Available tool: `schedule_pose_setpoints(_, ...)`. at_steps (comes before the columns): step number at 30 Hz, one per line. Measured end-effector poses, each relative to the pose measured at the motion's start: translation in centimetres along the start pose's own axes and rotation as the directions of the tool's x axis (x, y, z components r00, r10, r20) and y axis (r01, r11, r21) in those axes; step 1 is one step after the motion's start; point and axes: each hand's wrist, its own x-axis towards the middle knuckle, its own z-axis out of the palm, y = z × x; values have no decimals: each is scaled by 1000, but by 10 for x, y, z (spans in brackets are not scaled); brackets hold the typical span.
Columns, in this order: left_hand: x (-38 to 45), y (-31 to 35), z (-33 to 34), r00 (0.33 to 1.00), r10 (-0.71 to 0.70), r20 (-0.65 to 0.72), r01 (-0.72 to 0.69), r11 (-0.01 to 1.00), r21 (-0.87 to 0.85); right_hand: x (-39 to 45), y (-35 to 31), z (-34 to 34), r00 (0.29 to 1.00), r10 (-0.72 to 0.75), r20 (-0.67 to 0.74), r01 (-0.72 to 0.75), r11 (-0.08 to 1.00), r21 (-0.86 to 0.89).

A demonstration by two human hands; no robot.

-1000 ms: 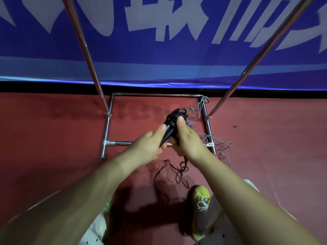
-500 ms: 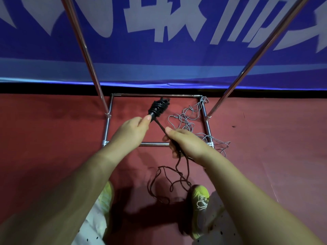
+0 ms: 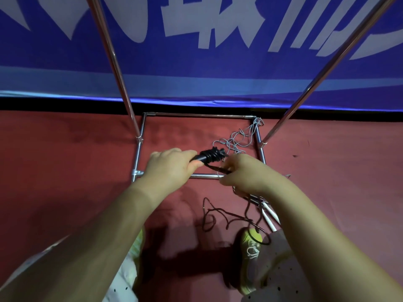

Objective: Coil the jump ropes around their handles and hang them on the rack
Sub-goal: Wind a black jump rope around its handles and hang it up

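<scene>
1 black jump rope handle [image 3: 197, 158] is held in the middle of the scene, above the near bar of the rack base [image 3: 205, 176]. Several turns of black rope [image 3: 214, 155] are wound tightly around its far end. The handle is gripped by the left hand [image 3: 169, 168], whose fingers are curled around it. A strand of the same black rope is pinched by the right hand [image 3: 246, 173], just to the right of the coil; this strand runs from the coil into the fingers. The rest of the black rope [image 3: 226, 219] hangs down from the right hand and lies in loose loops on the red floor [image 3: 65, 171], near 1 yellow-green shoe [image 3: 250, 253]. A 2nd shoe [image 3: 137, 247] is partly hidden under the left arm.

1 grey rope [image 3: 238, 138] lies tangled on the floor at the far right corner of the rack base, touching the right bar. 2 white handles [image 3: 270, 216] are seen near the right forearm. 2 slanted metal poles [image 3: 113, 64] rise from the base, 1 on the left and 1 on the right. Behind them, 1 blue banner [image 3: 196, 68] with white characters is stretched.
</scene>
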Motion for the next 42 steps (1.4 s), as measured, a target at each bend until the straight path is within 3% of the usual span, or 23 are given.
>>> schedule_pose_setpoints(3,0,0,5,996,-29,89,24,998,53,0,6,-4,998,64,-2,-63,967,-246)
schedule_pose_setpoints(6,0,6,5,987,18,160,-30,997,78,-7,3,-7,995,-81,-65,61,963,-262)
schedule_pose_setpoints(9,-4,13,2,949,113,293,-130,991,40,-10,3,-10,974,-207,-91,189,966,-175)
schedule_pose_setpoints(11,-7,17,2,906,211,367,-230,973,7,-8,8,-11,970,-217,-105,217,976,-17)
schedule_pose_setpoints(15,-17,28,5,807,428,407,-378,904,-202,-5,15,-16,961,-275,31,259,933,252)
schedule_pose_setpoints(17,-24,33,5,755,555,350,-403,813,-421,-6,17,-17,944,-296,146,208,877,432)
schedule_pose_setpoints(19,-27,32,0,787,578,217,-299,664,-685,-8,19,-18,938,-298,180,111,745,657)
schedule_pose_setpoints(23,-18,19,-9,949,314,-22,-120,295,-948,-5,17,-26,966,-226,125,-28,388,921)
schedule_pose_setpoints(25,-12,15,-9,985,170,10,-31,233,-972,0,13,-24,968,-228,105,-5,402,916)
schedule_pose_setpoints(27,-7,12,-6,997,52,65,48,288,-956,3,8,-15,975,-215,52,77,551,831)
schedule_pose_setpoints(30,-2,7,-3,998,-34,53,63,577,-815,8,1,4,994,-81,-69,106,739,665)
schedule_pose_setpoints(34,-6,10,-2,998,19,-65,-51,835,-548,11,-5,18,996,85,-20,-41,657,753)
schedule_pose_setpoints(36,-11,13,-4,986,48,-157,-107,913,-393,11,-6,19,994,98,-48,-22,612,791)
schedule_pose_setpoints(39,-12,19,-6,974,49,-220,-132,915,-381,10,-4,16,984,31,-174,129,551,824)
schedule_pose_setpoints(40,-12,22,-8,981,26,-190,-113,881,-460,9,-3,16,975,-2,-221,186,548,816)
schedule_pose_setpoints(42,-10,25,-11,1000,8,-4,-9,753,-658,8,2,16,955,-76,-286,279,560,780)
